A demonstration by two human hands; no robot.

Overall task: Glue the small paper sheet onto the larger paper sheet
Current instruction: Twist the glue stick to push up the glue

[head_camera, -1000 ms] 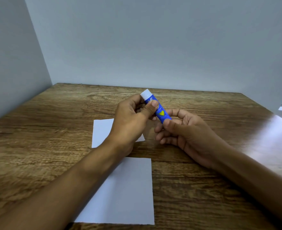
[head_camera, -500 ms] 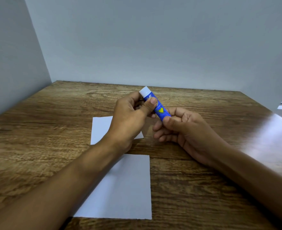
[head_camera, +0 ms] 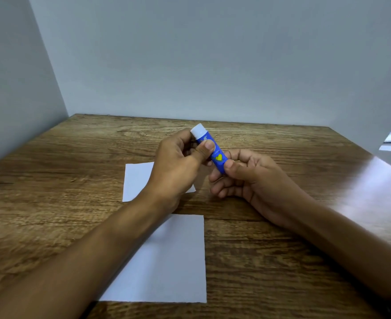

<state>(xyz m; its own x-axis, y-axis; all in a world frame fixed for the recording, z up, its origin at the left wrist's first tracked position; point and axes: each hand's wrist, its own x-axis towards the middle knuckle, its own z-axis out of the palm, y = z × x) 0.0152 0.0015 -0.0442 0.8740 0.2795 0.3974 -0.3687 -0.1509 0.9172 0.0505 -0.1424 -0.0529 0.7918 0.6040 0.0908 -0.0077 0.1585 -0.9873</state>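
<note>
Both hands raised over the bench, meeting on one glue stick [head_camera: 210,149]. Left hand [head_camera: 178,166] curled around the upper part of the stick, thumb pressed on the blue barrel just under the white cap [head_camera: 198,131], other fingers wrapped behind it. Right hand [head_camera: 247,178] pinches the lower end, thumb tip on the front of the barrel beside a yellow heart mark, index finger behind; remaining fingers loosely curled beneath, not touching the stick as far as can be seen. Stick tilted, cap end up and away toward the left hand's side, base end down toward the right hand. Cap is on. Under the left hand and wrist lies the small paper sheet [head_camera: 136,180], flat on the bench, its near right corner showing just past the wrist; the hand covers much of its right half, and whether the hand touches it cannot be told. Nearer the person, beneath the left forearm, lies the larger paper sheet [head_camera: 178,261], also flat, the forearm crossing its left side. The two sheets are apart, a strip of bare wood between them. Right forearm passes over bare bench [head_camera: 282,272], wood-grain surface, with a bright glare patch beyond the right wrist. Plain grey walls [head_camera: 213,65] stand beyond the hands and off to the left.
</note>
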